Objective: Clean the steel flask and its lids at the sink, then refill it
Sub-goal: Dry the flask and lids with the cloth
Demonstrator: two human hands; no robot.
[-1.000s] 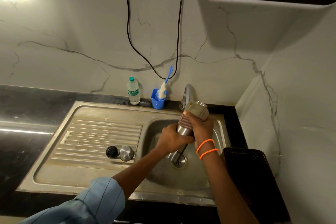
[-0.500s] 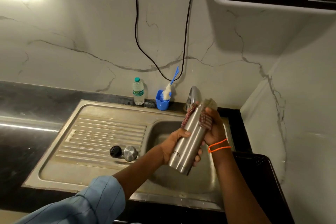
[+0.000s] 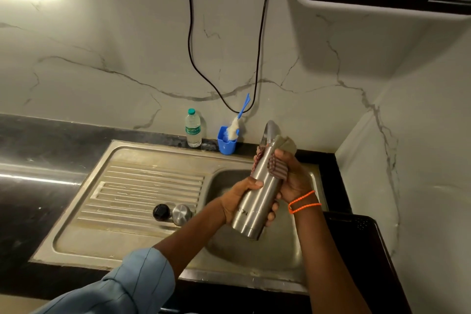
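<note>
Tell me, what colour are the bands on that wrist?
Orange wrist bands, clearest in the head view.

Objects along the rear edge of the black stone counter [image 3: 38,150].
A clear plastic water bottle with a green cap [image 3: 193,129] stands upright beside a blue plastic cup [image 3: 226,144] holding a white-bristled, blue-handled brush [image 3: 235,122]; two black cables [image 3: 190,41] hang down the marble wall.

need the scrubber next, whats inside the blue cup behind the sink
A white-bristled bottle brush with a blue handle stands in the small blue plastic cup, leaning right, handle up. The cup's wall hides the brush's lower end and anything else inside.
</note>
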